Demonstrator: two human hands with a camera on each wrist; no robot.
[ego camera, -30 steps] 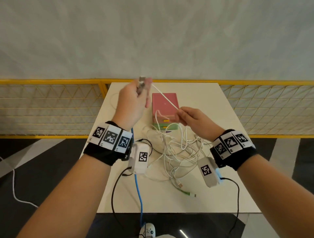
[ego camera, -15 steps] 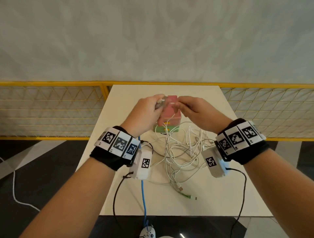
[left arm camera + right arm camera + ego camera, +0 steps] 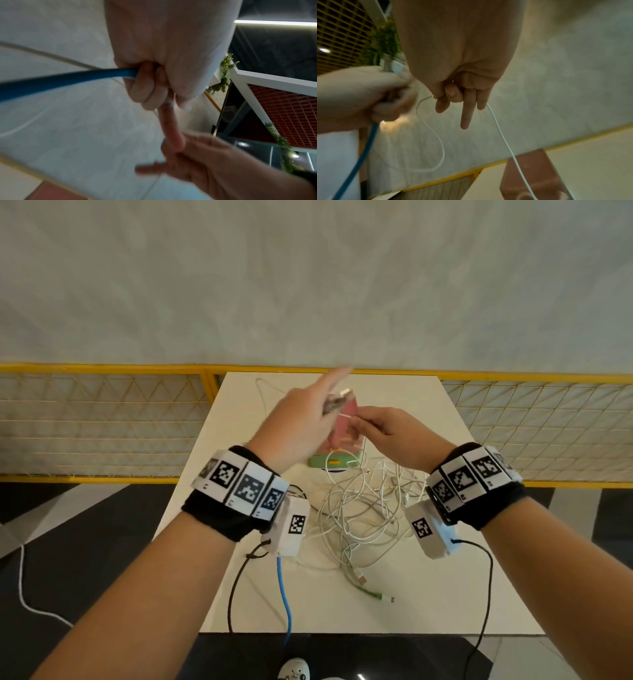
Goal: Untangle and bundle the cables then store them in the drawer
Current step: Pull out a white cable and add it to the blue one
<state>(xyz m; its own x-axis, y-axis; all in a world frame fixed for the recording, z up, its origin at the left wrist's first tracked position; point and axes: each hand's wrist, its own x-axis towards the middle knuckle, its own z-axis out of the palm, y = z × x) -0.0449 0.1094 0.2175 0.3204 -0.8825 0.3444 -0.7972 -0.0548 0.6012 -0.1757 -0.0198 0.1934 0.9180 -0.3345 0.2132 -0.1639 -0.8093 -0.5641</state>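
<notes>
My left hand is raised over the table and grips the silver plug of a thin white cable. In the right wrist view the same plug sticks out above the left hand. My right hand is close beside it and pinches the white cable between thumb and forefinger. A loose loop hangs between the hands. The tangled pile of white cables lies on the table under both wrists. The small drawer box, pink above green, stands behind the pile, partly hidden by my hands.
A green-tipped cable end lies near the front of the white table. A yellow mesh railing runs behind the table. Blue and black leads hang from the wrist cameras over the front edge.
The hands came together over the drawer box. Now the left hand has lifted up and away with the plug, and a cable loop trails toward the table's far left.
</notes>
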